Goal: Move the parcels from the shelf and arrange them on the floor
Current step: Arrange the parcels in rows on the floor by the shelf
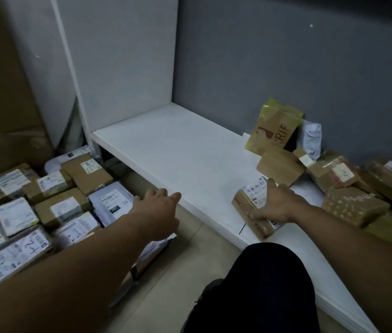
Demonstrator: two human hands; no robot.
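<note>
Head view is showing a person crouching at a low white shelf board (190,152), both bare forearms stretching forward. The left hand (157,207) is hovering just off the shelf's front edge, palm down, fingers loose and slightly spread, grasping nothing. The right hand (274,203) is lying over a brown tape-wrapped parcel with a white barcode label (250,205), which is sitting on the shelf right at its front edge. The thumb is running along the parcel's near side while the fingers are crossing its top toward the far side, so the hand is clasping it.

Farther back on the shelf, a yellow-green pouch with brown print (275,128) is leaning upright against the grey wall (286,56), and a plain brown cardboard box (279,168) is lying just in front of it. A heap of brown wrapped parcels (358,188) is crowding the shelf's right end.

Left of the shelf, labelled cardboard boxes and white mailer bags (46,207) are lying packed side by side on the beige tiled floor (190,272). A knee in dark trousers (262,284) is resting close against the shelf's front.
</note>
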